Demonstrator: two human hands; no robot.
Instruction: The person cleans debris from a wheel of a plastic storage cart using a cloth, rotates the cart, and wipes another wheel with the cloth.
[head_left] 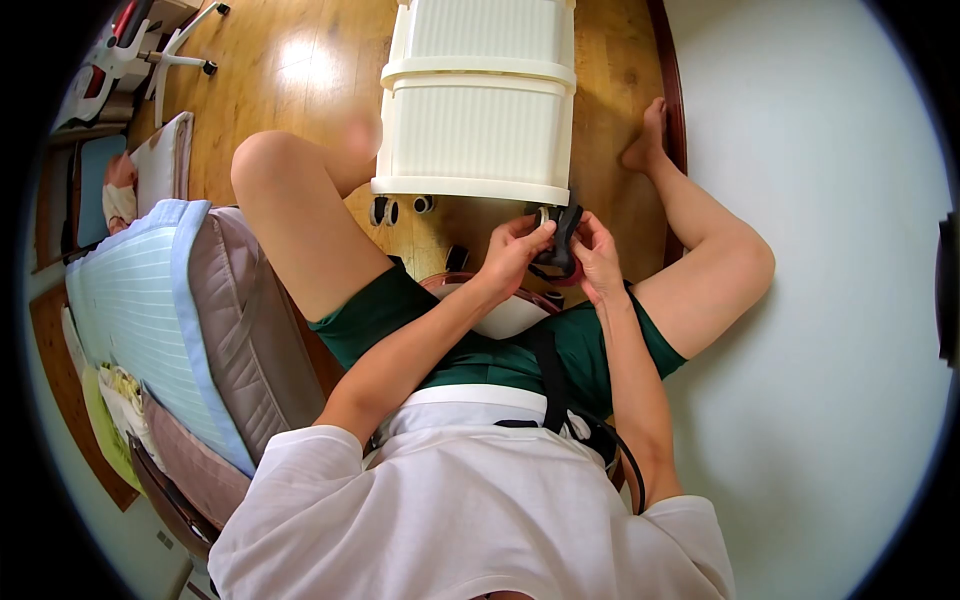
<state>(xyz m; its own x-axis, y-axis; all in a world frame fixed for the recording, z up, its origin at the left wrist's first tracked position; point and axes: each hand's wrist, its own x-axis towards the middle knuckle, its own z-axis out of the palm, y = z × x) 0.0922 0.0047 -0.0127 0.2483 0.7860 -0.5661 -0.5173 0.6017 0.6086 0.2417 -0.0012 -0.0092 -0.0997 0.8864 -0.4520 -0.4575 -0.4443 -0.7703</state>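
Note:
Just below the near right corner of a white plastic drawer unit point(475, 130), both of my hands are on a dark, black object point(563, 240) with a reddish lower part. Its exact kind is unclear. My left hand point(515, 252) is closed at its left side, thumb beside a small pale round piece point(543, 216). On the right side, the fingers of my right hand point(597, 258) pinch it. Black-and-white caster wheels point(384, 210) show under the unit's left end, with another caster point(424, 204) beside them.
My bent legs spread to either side of the unit on the wooden floor point(300, 60). A small dark piece point(457, 257) is between my legs, near a reddish rim. At left stands a bed with a blue-striped cover point(140, 290); a pale wall point(820, 300) runs along the right.

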